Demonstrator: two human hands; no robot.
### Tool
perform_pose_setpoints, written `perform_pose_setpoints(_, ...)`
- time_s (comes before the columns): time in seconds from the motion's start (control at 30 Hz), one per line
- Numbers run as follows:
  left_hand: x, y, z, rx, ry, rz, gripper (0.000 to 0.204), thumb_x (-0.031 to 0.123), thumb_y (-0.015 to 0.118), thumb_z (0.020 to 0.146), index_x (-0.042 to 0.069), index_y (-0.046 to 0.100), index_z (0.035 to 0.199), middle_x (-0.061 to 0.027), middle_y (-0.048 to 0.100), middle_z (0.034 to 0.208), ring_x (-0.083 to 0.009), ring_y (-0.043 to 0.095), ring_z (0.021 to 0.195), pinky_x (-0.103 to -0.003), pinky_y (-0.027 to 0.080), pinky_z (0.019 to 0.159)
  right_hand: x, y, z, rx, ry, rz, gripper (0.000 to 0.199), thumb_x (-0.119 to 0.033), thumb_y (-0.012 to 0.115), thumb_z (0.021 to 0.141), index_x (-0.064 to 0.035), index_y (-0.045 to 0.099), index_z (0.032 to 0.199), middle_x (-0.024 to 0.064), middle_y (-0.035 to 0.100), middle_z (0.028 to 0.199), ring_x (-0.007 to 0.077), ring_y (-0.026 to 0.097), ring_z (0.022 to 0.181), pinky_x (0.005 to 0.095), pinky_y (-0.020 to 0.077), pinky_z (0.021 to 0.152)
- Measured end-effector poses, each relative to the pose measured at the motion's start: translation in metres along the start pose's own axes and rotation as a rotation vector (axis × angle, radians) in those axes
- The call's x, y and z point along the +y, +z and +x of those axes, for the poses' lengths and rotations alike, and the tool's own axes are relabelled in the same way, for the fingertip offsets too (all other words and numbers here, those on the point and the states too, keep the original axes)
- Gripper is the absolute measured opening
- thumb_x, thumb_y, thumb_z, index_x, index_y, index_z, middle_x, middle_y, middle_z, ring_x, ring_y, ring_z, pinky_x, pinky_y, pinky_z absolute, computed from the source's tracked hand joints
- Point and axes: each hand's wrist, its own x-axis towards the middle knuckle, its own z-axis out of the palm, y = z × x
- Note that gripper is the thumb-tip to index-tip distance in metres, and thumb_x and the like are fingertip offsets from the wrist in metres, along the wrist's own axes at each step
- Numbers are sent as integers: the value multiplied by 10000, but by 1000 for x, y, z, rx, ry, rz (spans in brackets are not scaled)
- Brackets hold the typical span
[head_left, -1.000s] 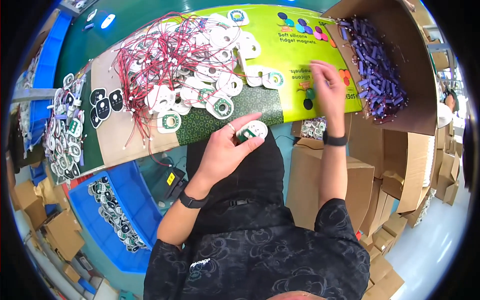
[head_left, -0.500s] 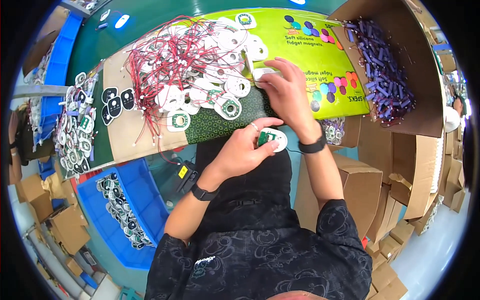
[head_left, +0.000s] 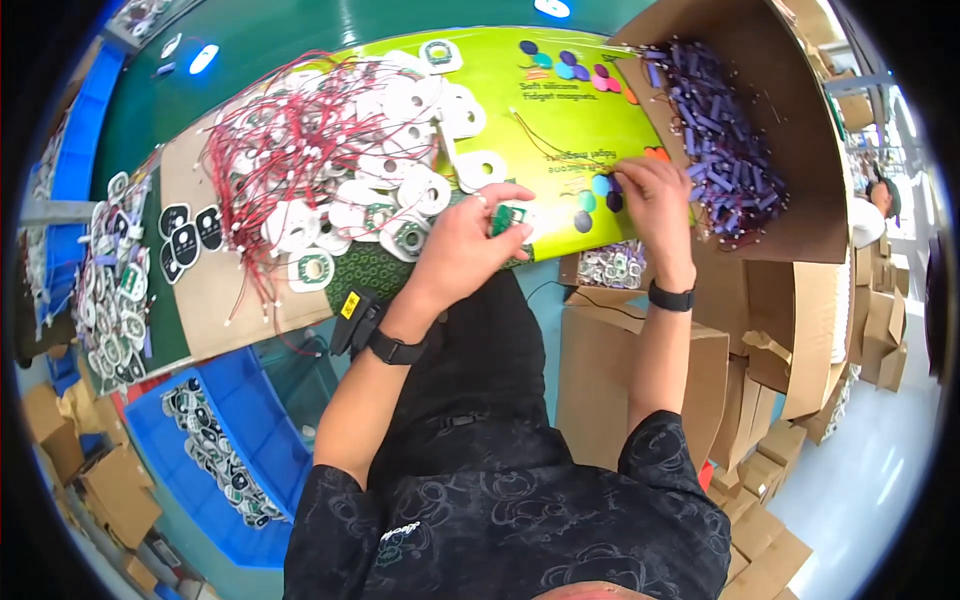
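Note:
My left hand (head_left: 462, 248) is closed around a small white plastic casing with a green circuit board (head_left: 512, 216), held above the front edge of the table. My right hand (head_left: 657, 205) is over the right part of the yellow-green printed sheet (head_left: 480, 110), beside the cardboard box of purple wired battery cells (head_left: 735, 150). Its fingertips are pinched together; what they hold, if anything, is too small to make out. A thin dark wire (head_left: 535, 135) lies on the sheet between the hands. Close to my left hand is a heap of white ring-shaped casings (head_left: 425, 188) with red wires (head_left: 290, 140).
Black rounded plates (head_left: 185, 245) lie on brown cardboard at left, beside a pile of assembled pieces (head_left: 118, 290). A blue bin (head_left: 270, 410) with more pieces stands below the table's left side. Cardboard boxes (head_left: 640, 380) crowd the lower right.
My right hand has let go of a white piece by the heap and moved right toward the battery box. My left hand has lifted the casing forward over the table edge. The view has shifted.

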Motion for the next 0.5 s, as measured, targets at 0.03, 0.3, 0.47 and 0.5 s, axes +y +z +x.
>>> perform_pose_setpoints(0.03, -6, -2, 3, 30, 11, -28, 353, -11, 648, 934, -30, 557, 1275, -86, 643, 1096, -107, 668, 815, -253, 583, 725, -4, 1, -3, 60, -21, -20, 198, -87, 686, 870, -83, 734, 1062, 86, 705, 1103, 291, 645, 1042, 432, 399, 1035)
perform_pose_setpoints(0.3, -5, -1, 2, 66, 89, -184, 354, 37, 602, 983, -15, 529, 1326, -74, 658, 1022, -110, 685, 819, -232, 551, 738, -81, 38, 53, 20, 223, 275, 300, -141, 656, 903, 4, 659, 1165, 226, 636, 1212, 376, 613, 1120, 452, 488, 972)
perform_pose_setpoints(0.47, -11, 3, 4, 87, 128, -272, 293, 59, 544, 1016, -30, 555, 1294, -95, 638, 1101, -118, 657, 908, -285, 591, 772, -75, 66, 88, 20, 212, 190, 193, -151, 655, 905, -10, 704, 1027, 228, 681, 1024, 381, 658, 974, 440, 523, 849)
perform_pose_setpoints(0.5, -12, 2, 4, 94, 146, -287, 272, 59, 516, 1026, -44, 569, 1273, -107, 622, 1145, -136, 636, 994, -337, 627, 828, -75, 64, 84, 15, 207, 192, 193, -151, 655, 905, -10, 704, 1027, 228, 681, 1024, 381, 658, 974, 440, 523, 849)
